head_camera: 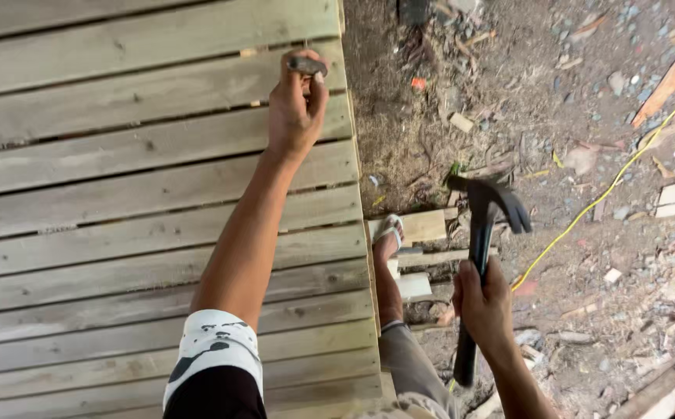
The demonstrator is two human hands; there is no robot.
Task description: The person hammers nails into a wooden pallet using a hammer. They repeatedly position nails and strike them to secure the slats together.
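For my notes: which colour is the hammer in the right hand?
Black, head and handle alike: hammer, right hand, head view.

Beyond the right edge of the slatted wooden platform [120,225] we see bare dirt ground [555,101] strewn with wood offcuts [667,81], a yellow cord [609,186] crossing it, and a sandalled foot [388,237].

Slatted wooden plank deck [120,194] fills left of frame; left hand [294,109] rests on upper plank. Bare dirt ground [524,101] at right, strewn with wood offcuts [419,226], yellow cord [609,186]
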